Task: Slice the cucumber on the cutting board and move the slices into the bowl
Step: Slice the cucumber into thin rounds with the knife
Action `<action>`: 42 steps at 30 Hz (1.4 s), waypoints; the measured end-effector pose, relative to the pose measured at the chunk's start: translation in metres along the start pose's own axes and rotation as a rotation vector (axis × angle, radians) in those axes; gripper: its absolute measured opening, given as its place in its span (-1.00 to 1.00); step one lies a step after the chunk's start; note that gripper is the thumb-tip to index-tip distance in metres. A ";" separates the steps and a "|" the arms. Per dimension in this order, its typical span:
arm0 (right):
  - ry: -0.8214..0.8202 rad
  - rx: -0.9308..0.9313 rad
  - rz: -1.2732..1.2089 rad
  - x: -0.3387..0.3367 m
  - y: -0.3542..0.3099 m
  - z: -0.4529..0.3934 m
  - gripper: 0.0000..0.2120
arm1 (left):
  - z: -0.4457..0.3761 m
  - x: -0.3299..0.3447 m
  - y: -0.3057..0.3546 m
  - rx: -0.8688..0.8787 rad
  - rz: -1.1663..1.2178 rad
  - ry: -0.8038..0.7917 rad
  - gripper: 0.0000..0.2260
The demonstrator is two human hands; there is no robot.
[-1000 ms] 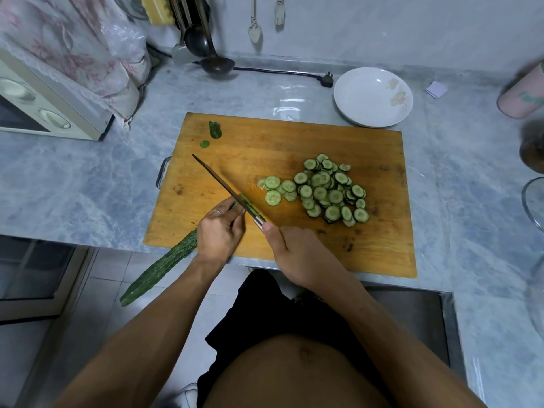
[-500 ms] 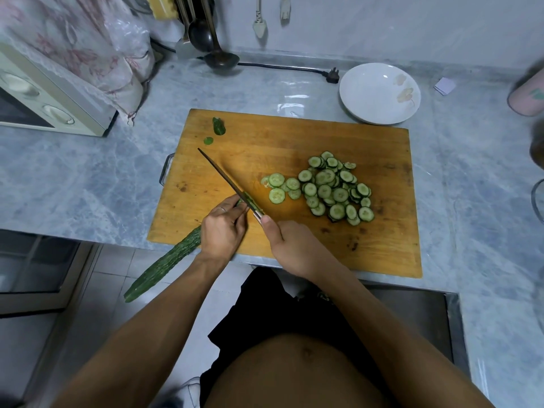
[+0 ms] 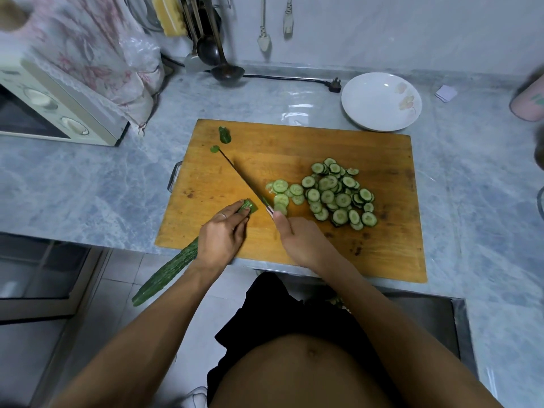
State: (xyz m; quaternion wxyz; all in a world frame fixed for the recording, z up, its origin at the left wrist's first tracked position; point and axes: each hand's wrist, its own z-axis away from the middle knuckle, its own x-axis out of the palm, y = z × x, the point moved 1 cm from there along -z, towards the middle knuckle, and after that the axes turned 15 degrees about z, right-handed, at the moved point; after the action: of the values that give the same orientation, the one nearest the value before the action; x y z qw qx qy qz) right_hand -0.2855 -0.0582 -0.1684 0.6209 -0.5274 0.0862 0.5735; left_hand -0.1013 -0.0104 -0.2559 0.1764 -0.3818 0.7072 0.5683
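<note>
Knife [image 3: 244, 184] has swung off the cucumber [image 3: 176, 266] toward the slices [image 3: 338, 195]; cut end now exposed near the cutting board [image 3: 294, 148] front edge. Left hand [image 3: 220, 237] clamps cucumber, right hand [image 3: 303, 242] grips handle. I judge slicing unfinished; bowl [image 3: 381, 101] waits beyond the far-right corner.

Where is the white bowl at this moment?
In the head view, the white bowl stands empty on the marble counter, just beyond the far right corner of the cutting board, beside the black plug.
</note>
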 end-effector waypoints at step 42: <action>-0.050 -0.001 0.016 0.009 -0.008 -0.004 -0.40 | 0.001 0.009 0.000 0.052 -0.141 -0.021 -0.74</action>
State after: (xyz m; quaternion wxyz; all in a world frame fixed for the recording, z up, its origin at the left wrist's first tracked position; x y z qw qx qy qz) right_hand -0.2738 -0.0540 -0.1718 0.6179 -0.5125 0.0746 0.5916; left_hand -0.1077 -0.0124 -0.2622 0.2333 -0.4198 0.6913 0.5398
